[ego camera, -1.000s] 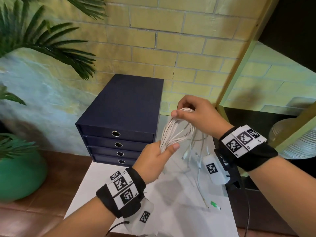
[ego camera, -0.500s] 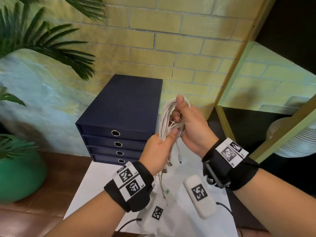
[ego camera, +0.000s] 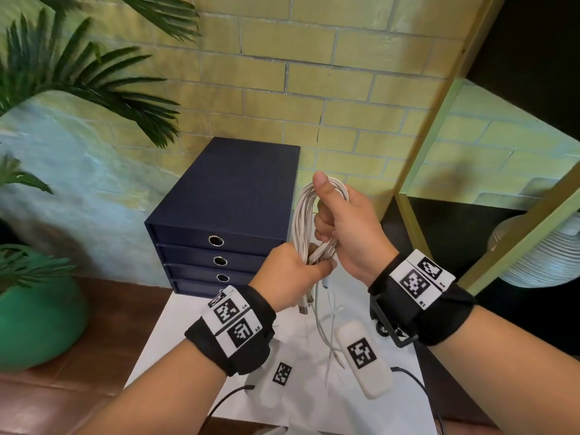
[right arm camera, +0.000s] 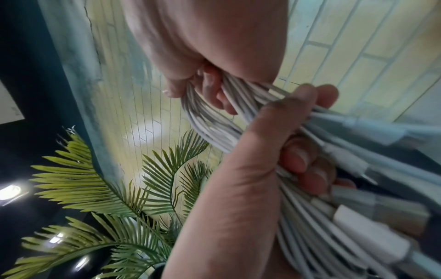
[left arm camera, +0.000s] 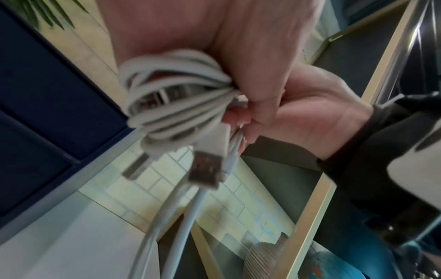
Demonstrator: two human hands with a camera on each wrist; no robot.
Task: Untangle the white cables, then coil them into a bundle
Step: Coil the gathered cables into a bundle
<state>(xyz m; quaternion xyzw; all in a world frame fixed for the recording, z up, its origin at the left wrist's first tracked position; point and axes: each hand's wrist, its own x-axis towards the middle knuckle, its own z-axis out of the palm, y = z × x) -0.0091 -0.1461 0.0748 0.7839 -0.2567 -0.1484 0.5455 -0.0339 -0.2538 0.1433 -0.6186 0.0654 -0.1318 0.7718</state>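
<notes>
A coil of white cables (ego camera: 302, 219) stands upright in the air above the white table (ego camera: 175, 328). My left hand (ego camera: 314, 265) grips its lower end, thumb pressed across the strands. My right hand (ego camera: 326, 215) is curled round the coil's upper right side, thumb pointing up. Loose tails (ego camera: 320, 318) with USB plugs hang below my left hand toward the table. In the left wrist view the looped cables (left arm camera: 176, 98) bunch under my fingers and a USB plug (left arm camera: 205, 169) dangles. The right wrist view shows the strands (right arm camera: 210, 124) running between both hands, with plugs (right arm camera: 372, 232) at the lower right.
A navy drawer box (ego camera: 232, 208) stands on the table just left of the coil, against the brick wall. A green pot (ego camera: 37, 321) with palm leaves is on the floor at left. At right, a wooden shelf frame (ego camera: 439, 102) holds stacked white plates (ego camera: 539, 255).
My right hand has swung from on top of the coil to a thumb-up grip on its side, wrist lower. The coil now stands more upright and the hands are closer together.
</notes>
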